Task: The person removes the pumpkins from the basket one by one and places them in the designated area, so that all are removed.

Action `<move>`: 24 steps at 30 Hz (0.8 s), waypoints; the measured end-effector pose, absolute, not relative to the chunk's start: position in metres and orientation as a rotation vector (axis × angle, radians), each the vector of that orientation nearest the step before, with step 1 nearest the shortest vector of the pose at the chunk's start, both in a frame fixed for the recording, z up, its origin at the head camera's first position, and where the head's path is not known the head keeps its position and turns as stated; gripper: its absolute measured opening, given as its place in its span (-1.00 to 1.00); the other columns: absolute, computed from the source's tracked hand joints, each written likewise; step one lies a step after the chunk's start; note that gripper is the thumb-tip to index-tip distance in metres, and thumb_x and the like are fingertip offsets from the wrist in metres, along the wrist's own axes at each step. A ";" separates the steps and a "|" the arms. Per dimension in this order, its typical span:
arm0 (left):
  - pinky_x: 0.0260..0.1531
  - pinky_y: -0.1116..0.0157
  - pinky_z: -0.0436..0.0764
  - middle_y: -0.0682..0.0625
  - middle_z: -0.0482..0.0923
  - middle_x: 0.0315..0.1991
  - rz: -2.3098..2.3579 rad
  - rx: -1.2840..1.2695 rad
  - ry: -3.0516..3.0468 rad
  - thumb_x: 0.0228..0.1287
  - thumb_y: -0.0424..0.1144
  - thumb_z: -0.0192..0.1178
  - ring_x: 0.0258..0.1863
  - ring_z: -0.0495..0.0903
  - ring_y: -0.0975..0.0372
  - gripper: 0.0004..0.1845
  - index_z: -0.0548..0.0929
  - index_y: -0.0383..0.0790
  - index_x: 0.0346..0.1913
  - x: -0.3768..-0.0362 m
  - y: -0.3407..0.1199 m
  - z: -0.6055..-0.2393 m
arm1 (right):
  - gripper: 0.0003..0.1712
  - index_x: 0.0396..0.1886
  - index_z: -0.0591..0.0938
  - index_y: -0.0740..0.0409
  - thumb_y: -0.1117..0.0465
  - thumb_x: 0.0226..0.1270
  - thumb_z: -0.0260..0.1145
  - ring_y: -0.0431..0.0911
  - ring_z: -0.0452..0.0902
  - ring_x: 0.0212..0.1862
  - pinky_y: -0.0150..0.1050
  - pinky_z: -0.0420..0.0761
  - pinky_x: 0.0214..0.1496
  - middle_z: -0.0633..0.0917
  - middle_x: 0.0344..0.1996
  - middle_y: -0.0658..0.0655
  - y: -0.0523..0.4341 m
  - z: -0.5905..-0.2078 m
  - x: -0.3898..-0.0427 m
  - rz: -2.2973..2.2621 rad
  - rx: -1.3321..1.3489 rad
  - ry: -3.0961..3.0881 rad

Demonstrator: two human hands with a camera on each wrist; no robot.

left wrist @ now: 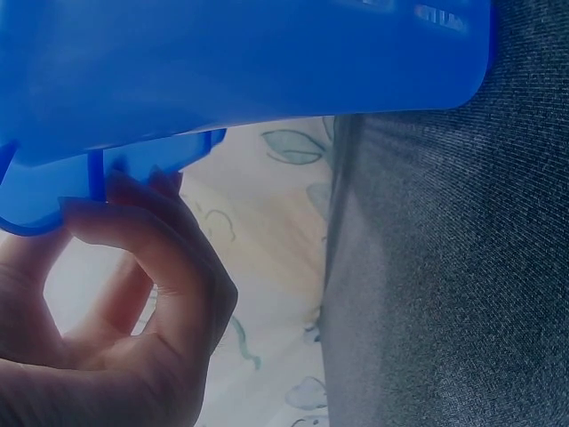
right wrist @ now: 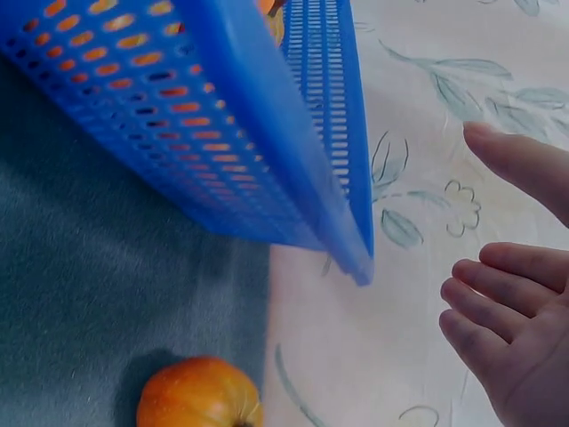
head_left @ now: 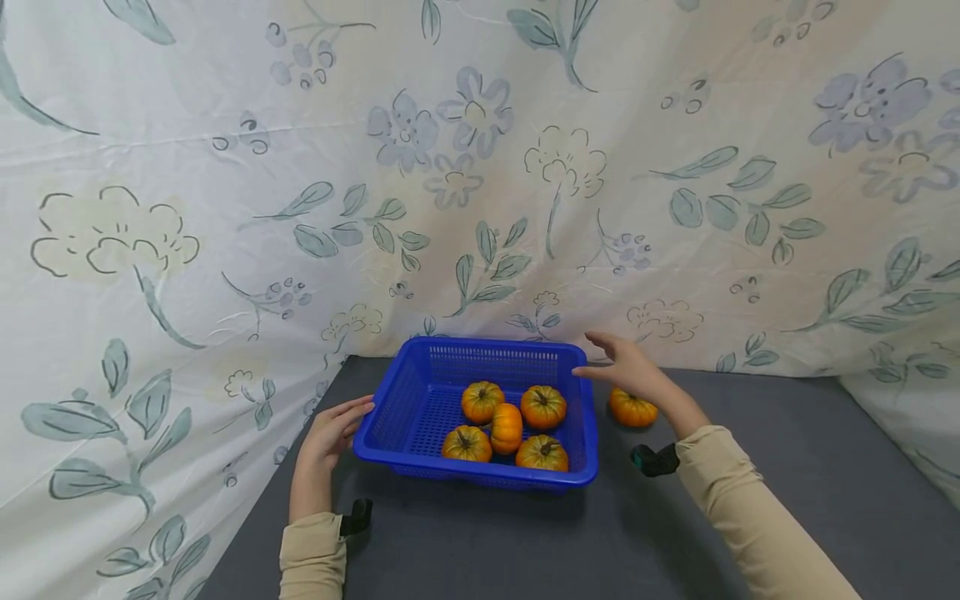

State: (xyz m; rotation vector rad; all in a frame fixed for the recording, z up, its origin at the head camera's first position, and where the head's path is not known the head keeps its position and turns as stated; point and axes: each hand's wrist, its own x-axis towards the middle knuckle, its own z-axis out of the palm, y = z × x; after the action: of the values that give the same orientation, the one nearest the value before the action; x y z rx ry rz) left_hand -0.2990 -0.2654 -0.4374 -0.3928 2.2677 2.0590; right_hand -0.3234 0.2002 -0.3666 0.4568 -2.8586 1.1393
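Note:
A blue plastic basket [head_left: 472, 471] with slotted walls sits on the dark cloth, holding several small orange pumpkins [head_left: 543, 407]. At its left rim is my left hand [head_left: 333, 433]; the left wrist view shows the curled fingers [left wrist: 169, 258] and thumb gripping the rim's edge. My right hand [head_left: 626, 367] hovers by the right rim, thumb and fingers spread, holding nothing. In the right wrist view a gap separates that hand [right wrist: 520, 311] from the basket's rim [right wrist: 302, 169]. Beneath the right hand, outside the basket, lies one more pumpkin [head_left: 632, 408], partly covered by the hand in the head view.
A dark grey cloth [head_left: 480, 550] covers the table. Behind and to the left hangs a white curtain [head_left: 480, 250] printed with flowers and leaves, close to the basket's far side. Small black devices [head_left: 356, 517] are worn at both wrists.

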 end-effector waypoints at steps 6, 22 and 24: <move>-0.20 0.35 0.63 0.10 0.66 -0.01 2.053 -0.408 2.267 0.17 -0.03 0.40 -0.18 0.68 0.34 -0.33 0.51 -0.25 0.30 -0.300 -0.265 -0.437 | -0.07 0.48 0.18 0.34 0.02 0.28 0.39 0.37 0.16 0.44 0.23 0.25 0.40 0.25 0.44 0.42 0.190 -0.363 -0.325 1.158 0.532 -2.846; -0.21 0.36 0.63 0.19 0.66 -0.10 2.073 -0.389 2.252 0.21 -0.09 0.37 -0.22 0.68 0.37 -0.36 0.50 -0.27 0.31 -0.299 -0.263 -0.436 | -0.08 0.48 0.21 0.30 0.01 0.27 0.39 0.30 0.20 0.44 0.17 0.29 0.40 0.28 0.44 0.36 0.166 -0.355 -0.324 1.177 0.616 -2.846; -0.21 0.36 0.63 0.19 0.66 -0.10 2.073 -0.388 2.253 0.21 -0.09 0.37 -0.22 0.68 0.37 -0.37 0.50 -0.27 0.31 -0.299 -0.263 -0.436 | -0.08 0.48 0.20 0.30 0.01 0.27 0.39 0.30 0.19 0.45 0.17 0.29 0.41 0.27 0.44 0.36 0.163 -0.355 -0.324 1.176 0.621 -2.854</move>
State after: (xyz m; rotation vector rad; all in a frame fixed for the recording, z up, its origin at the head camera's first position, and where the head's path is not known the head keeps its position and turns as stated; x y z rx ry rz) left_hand -0.2987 -0.2634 -0.4357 -0.3875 2.2526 2.0735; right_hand -0.3242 0.1634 -0.3551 0.6210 -2.8537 1.1756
